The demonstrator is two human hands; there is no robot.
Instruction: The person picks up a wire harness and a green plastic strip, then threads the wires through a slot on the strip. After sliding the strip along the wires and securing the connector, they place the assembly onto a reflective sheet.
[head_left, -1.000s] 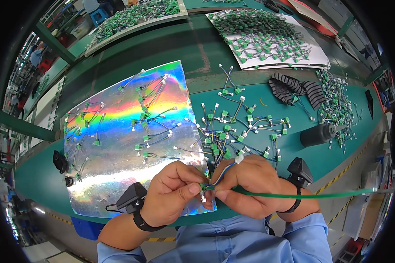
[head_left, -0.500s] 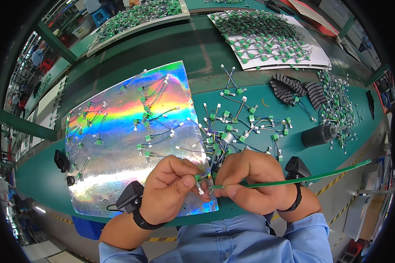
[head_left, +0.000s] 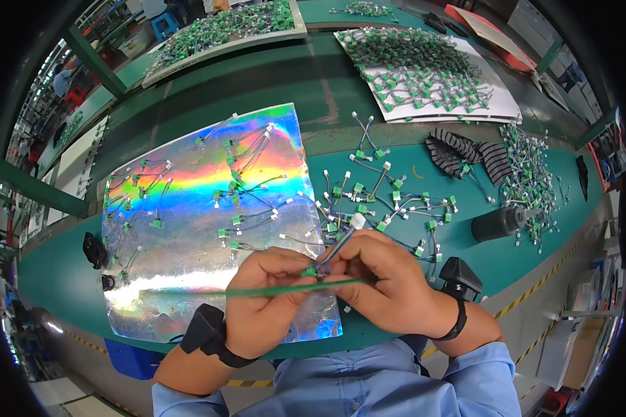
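The left hand (head_left: 263, 278) pinches a wired green connector (head_left: 311, 271) above an iridescent sheet (head_left: 181, 257) on the green table (head_left: 515, 267); the right hand (head_left: 386, 286), fingers curled, grips a green strip (head_left: 295, 287) and perhaps the connector's wires (head_left: 338, 246). Striped tape (head_left: 532, 289) lines the grey floor (head_left: 525, 323).

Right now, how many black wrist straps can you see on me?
2: the left-wrist strap, below and left of the view's centre, and the right-wrist strap, below and right. No others show.

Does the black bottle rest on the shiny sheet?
No, the black bottle is on the green table, right of the shiny sheet.
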